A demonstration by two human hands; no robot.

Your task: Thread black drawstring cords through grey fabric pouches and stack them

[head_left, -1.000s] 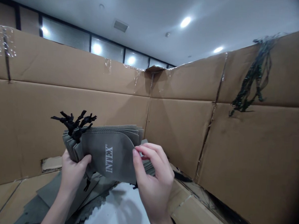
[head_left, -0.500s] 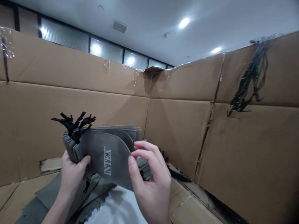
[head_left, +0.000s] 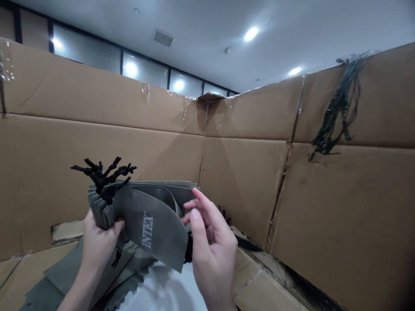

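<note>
Gripped between the thumb and fingers of my left hand [head_left: 100, 242] is a stack of grey drawstring pouches [head_left: 131, 221], held near the end with the black knotted cords [head_left: 104, 178]. White INTEX lettering runs up the front pouch, whose free end curves forward and hangs away from those behind. My right hand [head_left: 215, 246] is at the free edges of the stack, thumb and fingers apart. Its fingertips lie beside or against the pouches behind the front one; whether they touch, I cannot tell.
Below the left forearm more grey pouches [head_left: 60, 275] lie piled beside a white surface [head_left: 161, 294]. Tall cardboard walls [head_left: 152, 152] meet in a corner ahead. A bundle of dark cords [head_left: 335, 116] hangs over the right wall; further dark strands [head_left: 311, 291] lie along its foot.
The front pouch has slipped from my right fingertips and swung down and forward. My right fingers have spread and moved toward the pouches behind. My left hand keeps its hold.
</note>
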